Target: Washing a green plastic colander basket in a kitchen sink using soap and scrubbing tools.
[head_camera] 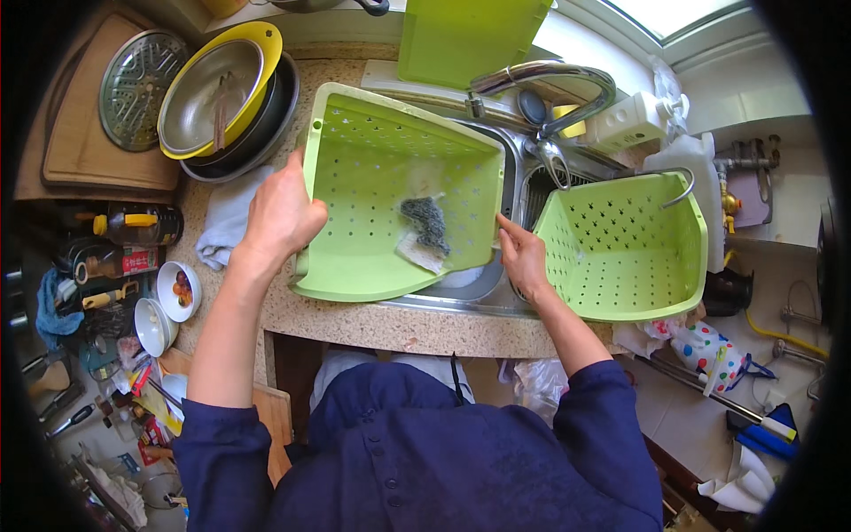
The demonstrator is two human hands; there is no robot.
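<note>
Tilted over the sink [488, 286], a green perforated plastic basket [362, 266] shows me its inside. My left hand [282, 206] grips its left side, thumb over the rim. On the opposite side, the fingers of my right hand [522, 256] hold the basket's right edge. A grey scouring pad [425, 223] and a whitish sponge or cloth [420, 253] lie together inside it, with a patch of suds close by. To the right stands a second green perforated basket [625, 279], apart from my fingers.
A chrome faucet [572, 70] arches behind the held basket. A green plastic panel [469, 40] leans at the back. Nested bowls and a yellow colander [266, 46] stand left, near a folded cloth [233, 213]. White bowls [179, 292] sit at the left counter edge. A white jug [685, 159] stands right.
</note>
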